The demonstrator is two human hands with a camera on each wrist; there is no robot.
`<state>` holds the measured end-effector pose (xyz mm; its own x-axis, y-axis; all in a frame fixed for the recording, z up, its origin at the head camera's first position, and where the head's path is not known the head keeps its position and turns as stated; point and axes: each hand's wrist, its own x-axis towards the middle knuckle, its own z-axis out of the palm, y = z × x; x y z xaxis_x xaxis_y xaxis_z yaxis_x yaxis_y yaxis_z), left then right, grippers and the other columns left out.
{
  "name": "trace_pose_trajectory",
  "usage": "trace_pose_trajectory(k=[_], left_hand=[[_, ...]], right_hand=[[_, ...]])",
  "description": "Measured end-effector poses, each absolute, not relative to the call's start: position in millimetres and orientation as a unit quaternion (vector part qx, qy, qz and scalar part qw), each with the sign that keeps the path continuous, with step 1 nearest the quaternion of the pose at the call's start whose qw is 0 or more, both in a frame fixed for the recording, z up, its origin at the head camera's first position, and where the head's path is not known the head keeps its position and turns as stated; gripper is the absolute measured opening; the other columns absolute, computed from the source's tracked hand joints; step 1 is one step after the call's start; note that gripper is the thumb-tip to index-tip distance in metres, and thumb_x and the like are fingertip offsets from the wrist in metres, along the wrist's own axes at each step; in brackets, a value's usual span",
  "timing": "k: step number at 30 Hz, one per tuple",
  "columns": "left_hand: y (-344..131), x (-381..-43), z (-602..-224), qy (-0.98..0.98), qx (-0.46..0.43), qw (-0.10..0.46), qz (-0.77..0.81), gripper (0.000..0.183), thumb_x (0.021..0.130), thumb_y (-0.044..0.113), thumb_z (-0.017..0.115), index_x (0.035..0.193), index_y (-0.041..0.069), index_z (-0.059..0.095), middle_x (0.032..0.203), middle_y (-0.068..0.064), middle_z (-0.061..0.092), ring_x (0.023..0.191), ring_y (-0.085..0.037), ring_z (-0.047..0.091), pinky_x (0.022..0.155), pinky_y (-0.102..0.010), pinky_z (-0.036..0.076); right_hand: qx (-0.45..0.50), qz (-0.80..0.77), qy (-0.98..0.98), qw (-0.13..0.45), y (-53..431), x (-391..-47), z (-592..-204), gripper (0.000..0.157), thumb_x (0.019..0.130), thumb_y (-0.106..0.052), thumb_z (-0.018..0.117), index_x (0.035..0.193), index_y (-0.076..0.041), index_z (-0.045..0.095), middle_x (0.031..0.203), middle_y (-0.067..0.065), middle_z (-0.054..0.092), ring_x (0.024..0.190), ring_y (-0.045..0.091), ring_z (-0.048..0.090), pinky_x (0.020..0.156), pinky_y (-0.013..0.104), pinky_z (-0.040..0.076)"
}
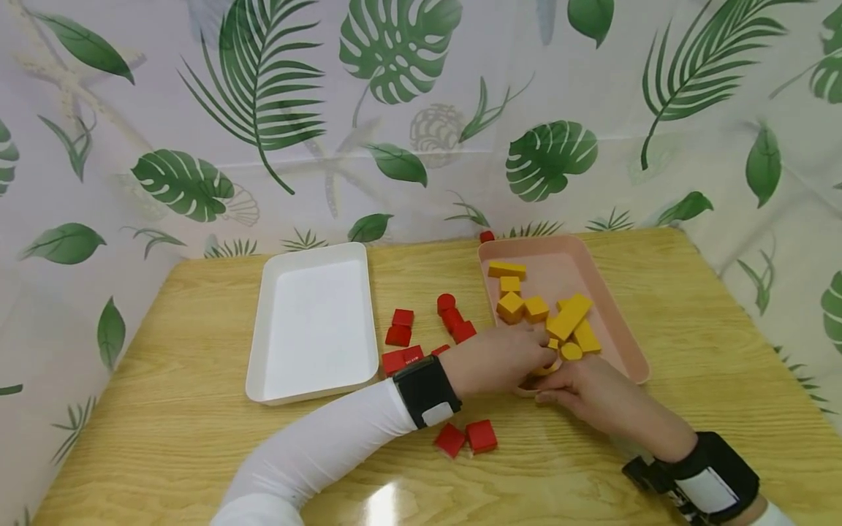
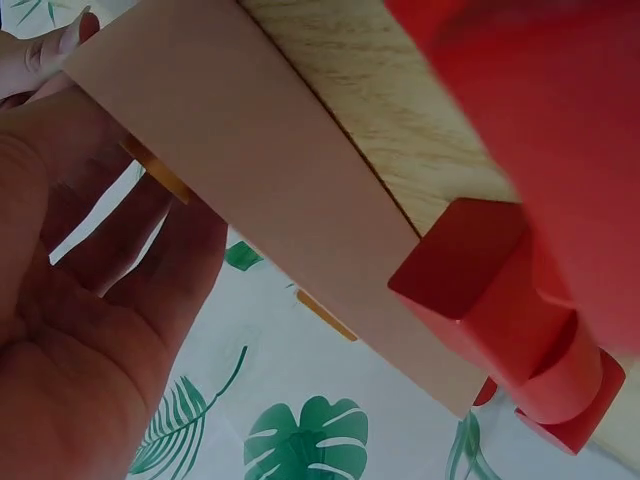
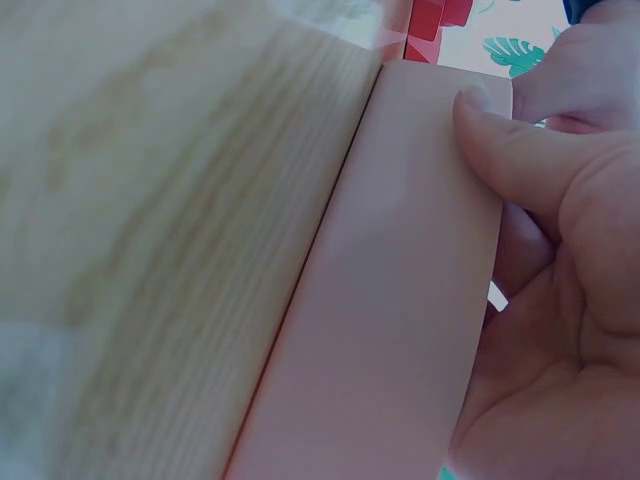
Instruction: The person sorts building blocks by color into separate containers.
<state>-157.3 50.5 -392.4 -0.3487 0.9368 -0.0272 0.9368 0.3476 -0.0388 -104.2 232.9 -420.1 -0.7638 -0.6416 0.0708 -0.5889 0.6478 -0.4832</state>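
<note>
A pink tray (image 1: 613, 321) stands at the right of the table with several yellow blocks (image 1: 571, 315) in it. My left hand (image 1: 503, 359) reaches over its left wall, fingers down among the yellow blocks near the front corner. The left wrist view shows these fingers beside a sliver of yellow block (image 2: 160, 172); the tray wall hides the fingertips, and I cannot tell whether they grip a block. At the near edge, my right hand (image 1: 595, 394) pinches the tray wall. Its thumb (image 3: 510, 155) lies on the outside, with the other fingers over the rim.
Left of centre stands a white tray (image 1: 316, 321). Between the trays lie several red blocks (image 1: 403, 329), some under my left forearm. Two more red blocks (image 1: 482, 436) lie nearer the front. A small red block (image 1: 487, 236) shows behind the pink tray, before the leaf-patterned cloth (image 1: 434, 131).
</note>
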Motion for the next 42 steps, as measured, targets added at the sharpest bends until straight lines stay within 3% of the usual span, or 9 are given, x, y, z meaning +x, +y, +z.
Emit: trace_pose_trajectory(k=[3,8,15,21,27,34,42], left_hand=[[47.8,-157.7,-394.7,0.821,0.571,-0.011,-0.013,0.026,0.086,0.038,0.06,0.107,0.022,0.06,0.094,0.008,0.047,0.085,-0.006,0.04,0.067,-0.013,0.034],[27.5,-153.2,-388.1,0.846,0.533,-0.03,-0.005,0.033,0.087,0.039,0.058,0.117,0.024,0.058,0.111,0.007,0.052,0.094,-0.009,0.044,0.071,-0.016,0.039],[-47.9,-141.2,-374.9,0.893,0.445,-0.07,0.008,0.038,0.085,0.032,0.06,0.121,0.019,0.056,0.12,0.001,0.052,0.103,-0.015,0.046,0.075,-0.023,0.045],[-119.5,-120.7,-386.7,0.924,0.367,-0.104,0.011,0.039,0.082,0.034,0.064,0.116,0.016,0.058,0.117,-0.002,0.052,0.098,-0.018,0.049,0.066,-0.025,0.047],[-163.6,-101.1,-398.0,0.95,0.293,-0.099,0.041,0.042,0.079,0.035,0.067,0.115,0.015,0.058,0.114,0.002,0.053,0.099,-0.014,0.048,0.062,-0.025,0.047],[-181.2,-90.6,-415.6,0.936,0.316,-0.122,0.095,0.012,0.08,0.024,0.068,0.091,0.021,0.069,0.084,0.013,0.061,0.078,-0.005,0.052,0.062,-0.022,0.046],[-185.9,-88.4,-418.0,0.939,0.305,-0.111,0.11,0.013,0.076,0.015,0.071,0.087,0.021,0.071,0.08,0.013,0.063,0.076,-0.004,0.058,0.064,-0.024,0.048]], right_hand=[[-0.341,-0.241,0.907,0.048,233.2,-104.6,-419.5,0.014,0.086,-0.03,0.06,0.094,-0.031,0.071,0.089,-0.021,0.063,0.073,-0.004,0.053,0.062,0.023,0.044],[-0.336,-0.242,0.908,0.061,232.2,-103.4,-420.8,0.017,0.086,-0.033,0.059,0.099,-0.031,0.071,0.09,-0.02,0.063,0.075,-0.004,0.054,0.063,0.024,0.045],[-0.311,-0.236,0.917,0.086,230.3,-101.9,-423.1,0.019,0.086,-0.038,0.058,0.098,-0.032,0.07,0.086,-0.021,0.062,0.074,-0.004,0.056,0.063,0.024,0.046],[-0.308,-0.236,0.917,0.095,229.0,-100.0,-424.0,0.02,0.086,-0.041,0.058,0.1,-0.033,0.07,0.085,-0.021,0.062,0.074,-0.004,0.056,0.063,0.024,0.046],[-0.304,-0.232,0.92,0.09,227.2,-100.0,-421.8,0.019,0.085,-0.037,0.059,0.1,-0.032,0.07,0.085,-0.021,0.063,0.074,-0.004,0.055,0.064,0.025,0.046],[-0.285,-0.229,0.926,0.096,225.9,-99.3,-418.4,0.018,0.084,-0.037,0.06,0.099,-0.033,0.07,0.087,-0.021,0.063,0.076,-0.004,0.055,0.066,0.025,0.046],[-0.283,-0.223,0.929,0.089,226.8,-98.1,-414.8,0.018,0.085,-0.037,0.06,0.1,-0.034,0.07,0.09,-0.019,0.065,0.081,-0.003,0.057,0.069,0.026,0.047]])
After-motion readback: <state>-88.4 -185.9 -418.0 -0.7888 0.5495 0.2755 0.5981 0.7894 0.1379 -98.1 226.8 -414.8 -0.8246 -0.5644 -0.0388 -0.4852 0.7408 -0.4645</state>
